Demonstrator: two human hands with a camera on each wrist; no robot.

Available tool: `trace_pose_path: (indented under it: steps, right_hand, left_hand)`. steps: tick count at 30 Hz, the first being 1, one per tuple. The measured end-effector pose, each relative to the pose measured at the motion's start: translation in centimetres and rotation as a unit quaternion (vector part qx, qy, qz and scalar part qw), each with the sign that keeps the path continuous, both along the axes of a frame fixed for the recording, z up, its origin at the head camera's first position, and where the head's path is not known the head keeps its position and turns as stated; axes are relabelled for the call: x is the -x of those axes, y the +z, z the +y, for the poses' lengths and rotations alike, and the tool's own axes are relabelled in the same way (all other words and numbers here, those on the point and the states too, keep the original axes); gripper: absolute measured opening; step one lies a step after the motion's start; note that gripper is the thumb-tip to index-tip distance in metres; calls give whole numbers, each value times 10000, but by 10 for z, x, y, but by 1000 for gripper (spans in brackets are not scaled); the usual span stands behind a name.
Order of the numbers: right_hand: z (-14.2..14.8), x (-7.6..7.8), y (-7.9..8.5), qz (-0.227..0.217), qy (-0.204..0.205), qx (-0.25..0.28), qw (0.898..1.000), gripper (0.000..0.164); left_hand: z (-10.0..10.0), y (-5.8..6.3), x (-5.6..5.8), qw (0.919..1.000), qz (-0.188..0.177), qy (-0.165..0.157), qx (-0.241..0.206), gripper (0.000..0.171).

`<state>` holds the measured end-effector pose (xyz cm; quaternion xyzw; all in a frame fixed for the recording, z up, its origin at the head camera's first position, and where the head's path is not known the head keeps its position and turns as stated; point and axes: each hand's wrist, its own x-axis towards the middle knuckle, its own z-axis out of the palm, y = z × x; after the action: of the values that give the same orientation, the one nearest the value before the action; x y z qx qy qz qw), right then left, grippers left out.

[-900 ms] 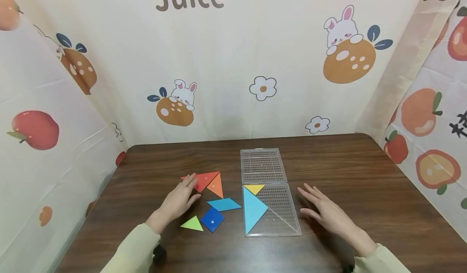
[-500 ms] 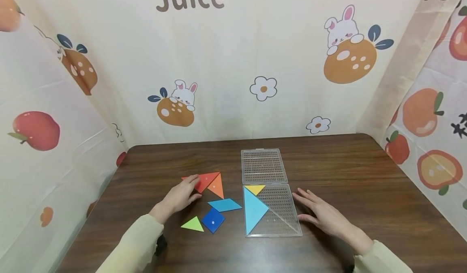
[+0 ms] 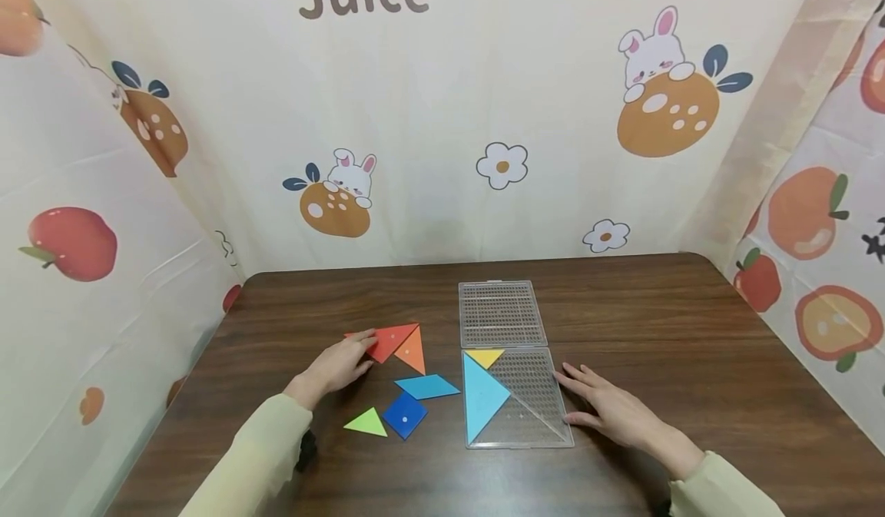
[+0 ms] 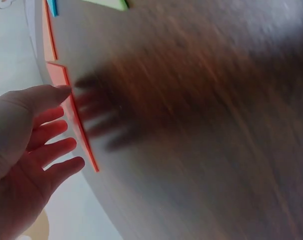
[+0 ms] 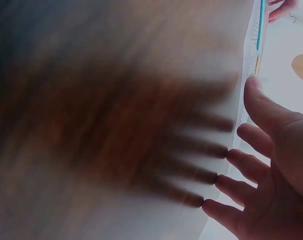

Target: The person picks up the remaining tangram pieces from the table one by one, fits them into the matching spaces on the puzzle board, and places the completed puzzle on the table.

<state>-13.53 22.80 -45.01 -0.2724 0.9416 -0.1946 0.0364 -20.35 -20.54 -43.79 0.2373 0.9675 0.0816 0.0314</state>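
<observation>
Left hand (image 3: 335,365), head view: relaxed and unclenched, fingertips over the left part of the flat red triangular tile (image 3: 392,339).
Right hand (image 3: 615,409), head view: fingers loosely spread, thumb and forefinger at the right edge of the unfolded clear plastic case (image 3: 532,379).
Case contents, head view: small yellow triangular tile (image 3: 485,357) at the top left corner, large light-blue triangular tile (image 3: 484,400) along the left side.
Loose tiles, head view: orange triangle (image 3: 412,350) beside the red one; blue parallelogram (image 3: 427,386), dark-blue square (image 3: 405,415) and lime-green triangle (image 3: 366,422) nearer on the dark brown wooden bench (image 3: 622,294).
Red tile, left wrist view: thumb tip overlaps its edge; contact cannot be told.
Case, right wrist view: edge beyond the thumb tip; touch unclear.
</observation>
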Motion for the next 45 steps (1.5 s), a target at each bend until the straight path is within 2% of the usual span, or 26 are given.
trace_pose_path:
  steps: [7, 17, 23, 30, 34, 40, 45]
  right_hand:
    - [0, 0, 3, 55, 41, -59, 10000, 61]
    - [-1, 3, 6, 37, 107, -159, 9998, 60]
    - [-2, 4, 6, 65, 34, -186, 9998, 58]
    - [-3, 5, 6, 128, 52, -166, 9998, 55]
    - [-3, 5, 5, 159, 18, -158, 9997, 53]
    - [-3, 6, 3, 180, 16, -199, 9996, 53]
    - [-4, 6, 1, 194, -58, -157, 9997, 53]
  left_hand:
    - [-1, -1, 5, 9997, -22, -105, 239, 42]
    - [0, 7, 11, 9981, -150, -354, 483, 42]
    - [1, 6, 15, 9969, -177, -334, 697, 41]
    - [0, 6, 19, 9925, 133, -717, 981, 36]
    - [0, 4, 20, 9859, 429, -998, 1269, 38]
    - [0, 3, 19, 9656, 828, -1406, 2026, 45]
    - [-1, 1, 19, 9512, 1246, -1637, 2300, 43]
